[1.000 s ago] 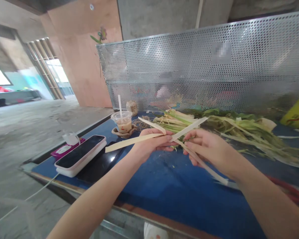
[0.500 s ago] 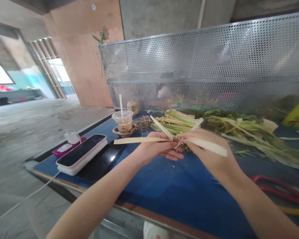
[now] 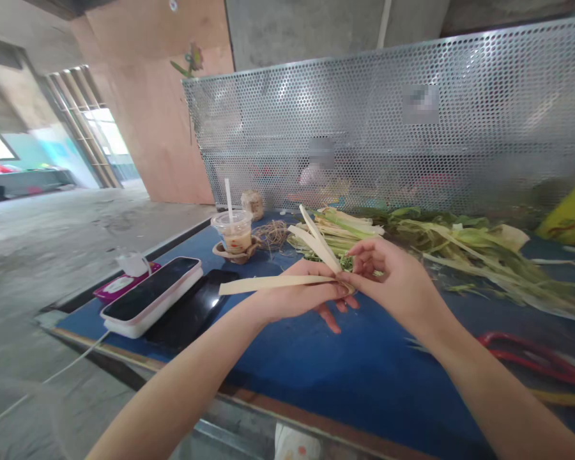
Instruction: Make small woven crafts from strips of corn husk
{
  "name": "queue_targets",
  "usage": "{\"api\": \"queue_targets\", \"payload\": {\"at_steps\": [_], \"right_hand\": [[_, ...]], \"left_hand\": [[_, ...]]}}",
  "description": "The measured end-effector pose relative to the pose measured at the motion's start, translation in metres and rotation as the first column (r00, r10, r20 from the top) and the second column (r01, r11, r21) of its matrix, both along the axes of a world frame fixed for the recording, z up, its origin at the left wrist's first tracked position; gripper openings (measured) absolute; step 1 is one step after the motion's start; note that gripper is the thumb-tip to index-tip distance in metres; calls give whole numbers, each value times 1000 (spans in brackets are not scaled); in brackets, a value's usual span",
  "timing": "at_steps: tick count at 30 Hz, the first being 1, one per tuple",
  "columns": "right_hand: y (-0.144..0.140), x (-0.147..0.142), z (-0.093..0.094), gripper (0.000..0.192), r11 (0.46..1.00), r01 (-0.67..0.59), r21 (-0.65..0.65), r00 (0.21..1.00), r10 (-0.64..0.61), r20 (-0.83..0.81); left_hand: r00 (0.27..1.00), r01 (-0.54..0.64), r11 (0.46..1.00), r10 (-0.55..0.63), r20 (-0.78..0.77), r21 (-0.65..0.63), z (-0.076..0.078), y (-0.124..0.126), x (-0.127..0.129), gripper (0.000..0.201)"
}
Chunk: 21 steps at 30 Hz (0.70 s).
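Pale, flat leaf strips meet at one crossing above the blue table. My left hand pinches them near that crossing between thumb and forefinger, its other fingers spread below. One strip lies leftward across the hand, and two point up and away. My right hand has its thumb and a fingertip closed on the strips at the crossing, with the remaining fingers curled. Just behind the hands is a small green clump, partly covered. A pile of cut pale-green stalks and leaves lies beyond them.
Long dried leaves spread at the right. Red-handled scissors lie near my right forearm. At the left are a drink cup with straw, brown twine, a phone on a white block and a black tablet. Perforated metal screens the back.
The strip that lay across my right hand now points up and away beside another. My right hand has turned, its fingers lifted and curled. My left hand keeps its pinch.
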State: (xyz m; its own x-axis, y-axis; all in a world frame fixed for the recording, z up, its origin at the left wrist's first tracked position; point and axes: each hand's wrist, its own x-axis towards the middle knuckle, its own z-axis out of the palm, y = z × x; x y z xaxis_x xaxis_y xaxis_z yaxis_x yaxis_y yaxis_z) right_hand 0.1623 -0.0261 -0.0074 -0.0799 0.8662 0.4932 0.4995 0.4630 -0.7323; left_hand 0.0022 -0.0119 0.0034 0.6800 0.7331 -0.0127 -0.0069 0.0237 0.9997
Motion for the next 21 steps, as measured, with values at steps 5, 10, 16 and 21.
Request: {"api": "queue_targets", "payload": {"at_steps": [5, 10, 16, 21], "right_hand": [[-3, 2, 2, 28, 998, -25, -52, 1000, 25, 13], [-7, 6, 9, 26, 989, -92, -119, 995, 95, 20], [-5, 7, 9, 18, 996, -67, -58, 997, 69, 24], [-7, 3, 5, 20, 989, -90, -113, 985, 72, -156]], "left_hand": [[998, 37, 999, -36, 45, -16, -1, 1, -3, 41], [998, 53, 998, -51, 49, -43, -4, 4, -5, 35], [993, 116, 993, -115, 28, -34, -3, -1, -3, 29], [992, 123, 992, -122, 39, -33, -2, -2, -1, 25]]}}
